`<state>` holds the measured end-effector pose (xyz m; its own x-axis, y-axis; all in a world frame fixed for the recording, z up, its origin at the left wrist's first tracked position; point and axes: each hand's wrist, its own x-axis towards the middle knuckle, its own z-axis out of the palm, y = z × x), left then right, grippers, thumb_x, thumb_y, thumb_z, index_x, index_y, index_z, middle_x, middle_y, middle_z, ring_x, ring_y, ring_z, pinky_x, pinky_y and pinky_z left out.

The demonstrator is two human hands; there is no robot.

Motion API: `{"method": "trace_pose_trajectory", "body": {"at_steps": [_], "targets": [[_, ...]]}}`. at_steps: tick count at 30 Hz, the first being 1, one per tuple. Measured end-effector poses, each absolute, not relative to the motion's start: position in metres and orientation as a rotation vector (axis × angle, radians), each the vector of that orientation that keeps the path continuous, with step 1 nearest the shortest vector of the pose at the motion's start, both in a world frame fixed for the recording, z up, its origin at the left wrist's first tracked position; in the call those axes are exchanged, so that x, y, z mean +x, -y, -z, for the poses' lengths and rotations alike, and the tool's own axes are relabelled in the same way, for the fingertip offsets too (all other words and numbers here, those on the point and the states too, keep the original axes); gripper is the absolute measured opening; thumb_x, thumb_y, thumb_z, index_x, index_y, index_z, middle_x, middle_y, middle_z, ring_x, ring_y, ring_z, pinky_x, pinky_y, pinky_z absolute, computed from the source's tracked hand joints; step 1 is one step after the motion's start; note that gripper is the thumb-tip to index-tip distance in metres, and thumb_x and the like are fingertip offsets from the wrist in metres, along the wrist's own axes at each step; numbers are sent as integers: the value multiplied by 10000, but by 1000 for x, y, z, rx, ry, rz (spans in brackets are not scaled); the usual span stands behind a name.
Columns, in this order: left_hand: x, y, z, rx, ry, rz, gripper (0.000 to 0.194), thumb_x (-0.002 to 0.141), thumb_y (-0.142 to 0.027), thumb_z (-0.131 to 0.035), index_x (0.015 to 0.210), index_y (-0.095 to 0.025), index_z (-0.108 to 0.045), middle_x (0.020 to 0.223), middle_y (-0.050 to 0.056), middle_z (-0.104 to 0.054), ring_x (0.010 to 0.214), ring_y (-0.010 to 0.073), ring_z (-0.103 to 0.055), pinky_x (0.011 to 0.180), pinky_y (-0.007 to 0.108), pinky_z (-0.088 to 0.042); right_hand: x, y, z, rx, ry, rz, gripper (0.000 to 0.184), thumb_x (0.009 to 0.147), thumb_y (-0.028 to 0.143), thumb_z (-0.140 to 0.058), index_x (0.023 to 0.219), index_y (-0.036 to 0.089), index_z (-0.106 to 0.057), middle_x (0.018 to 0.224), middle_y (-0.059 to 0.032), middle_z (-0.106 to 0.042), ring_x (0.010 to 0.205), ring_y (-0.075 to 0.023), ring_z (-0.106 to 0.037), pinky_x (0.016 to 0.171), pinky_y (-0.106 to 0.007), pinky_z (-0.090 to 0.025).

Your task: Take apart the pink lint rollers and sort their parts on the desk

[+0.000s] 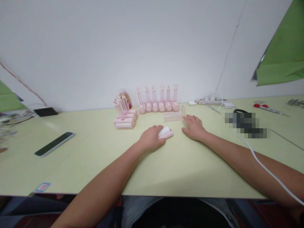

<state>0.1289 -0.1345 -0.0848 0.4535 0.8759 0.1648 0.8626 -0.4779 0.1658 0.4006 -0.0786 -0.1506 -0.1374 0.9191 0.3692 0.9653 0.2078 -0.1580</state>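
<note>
Left hand (152,139) curled low over the table, fingers and thumb closed around the near end of a rounded, pale pink plastic holder (167,135) with a smooth white cylinder (164,130) along its top; far end of both uncovered, pointing right. Right hand (193,128) well apart from the left, palm down, fingers loosely spread toward a small, upright, clear tube (183,110); contact with that tube impossible to tell.

Just beyond, between both hands, a clear rectangular plastic box (172,117). Behind it, six pale pink stands with upright tubes (161,106) in a row near the white wall (152,47); to the left, a tight cluster of similar pink stands (124,123).

Bare surface of the pale yellow table (90,152) from the hands back to its straight front edge, and leftward as far as a flat, dark-screened phone (55,144). On the right, less room: white cable (273,176) across the forearm, dark blurred object (251,126) beyond.
</note>
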Motion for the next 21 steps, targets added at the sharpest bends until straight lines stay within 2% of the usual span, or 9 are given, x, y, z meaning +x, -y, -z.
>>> {"method": "trace_pose_trajectory", "body": {"at_steps": [6, 14, 21], "targets": [[129, 135, 84, 2634, -1547, -364, 594, 771, -482, -621, 1307, -246, -523, 1143, 90, -626, 1036, 270, -602, 906, 370, -451, 402, 77, 153, -1685, 2107, 151, 613, 817, 405, -553, 1391, 200, -487, 1469, -171, -403, 1315, -393, -357, 1054, -549, -319], [128, 135, 85, 2653, -1542, -378, 601, 777, -496, -620, 1314, -248, -516, 1143, 92, -630, 1032, 269, -605, 897, 369, -457, 399, 80, 150, -1612, 2021, 138, 495, 832, 341, -542, 1300, 183, -567, 1415, -166, -434, 1286, -362, -394, 1069, -507, -335], [127, 133, 90, 2648, -1542, -417, 666, 763, -545, -630, 1334, -227, -505, 1182, 105, -626, 1067, 277, -600, 933, 371, -447, 399, 60, 141, -1642, 1947, 135, 482, 876, 401, -496, 1309, 201, -565, 1449, -158, -423, 1291, -363, -394, 1048, -519, -340]]}}
